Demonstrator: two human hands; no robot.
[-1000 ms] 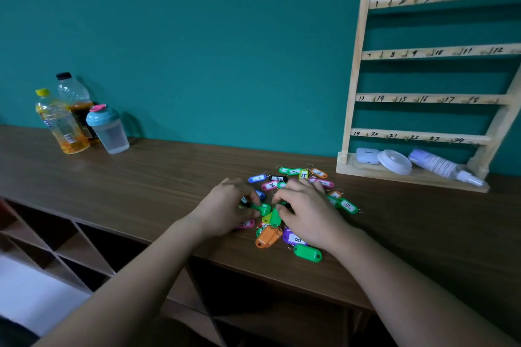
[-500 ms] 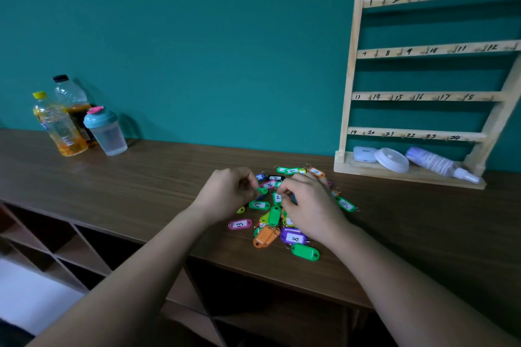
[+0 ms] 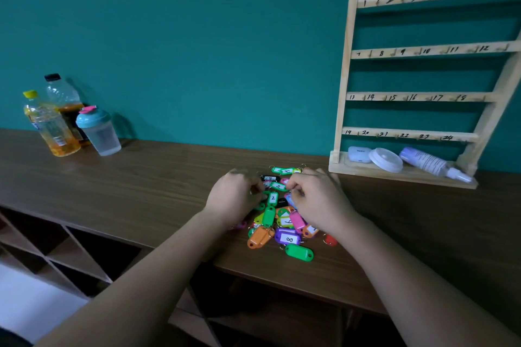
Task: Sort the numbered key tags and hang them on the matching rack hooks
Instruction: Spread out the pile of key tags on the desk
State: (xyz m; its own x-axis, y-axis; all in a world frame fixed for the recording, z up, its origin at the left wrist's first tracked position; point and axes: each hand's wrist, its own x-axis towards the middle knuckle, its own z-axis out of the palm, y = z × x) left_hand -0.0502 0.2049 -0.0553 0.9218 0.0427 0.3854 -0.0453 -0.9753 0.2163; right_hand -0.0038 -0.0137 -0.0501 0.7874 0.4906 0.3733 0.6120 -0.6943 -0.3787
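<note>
Left hand (image 3: 234, 198) and right hand (image 3: 320, 200) hover, fingers curled, over the heap of coloured plastic numbered key tags (image 3: 282, 222) near the front edge of the brown wooden desk (image 3: 141, 183). Whether either one actually has hold of a tag cannot be told. A green tag marked 2 (image 3: 272, 198) lies between them. Half a second ago the pink tag marked 3 (image 3: 240, 225) lay exposed; now the left wrist covers it (only an edge shows), and a red tag (image 3: 329, 240) has appeared beside the right wrist. Behind and to the right stands the pale wooden rack with numbered hooks (image 3: 349, 79).
</note>
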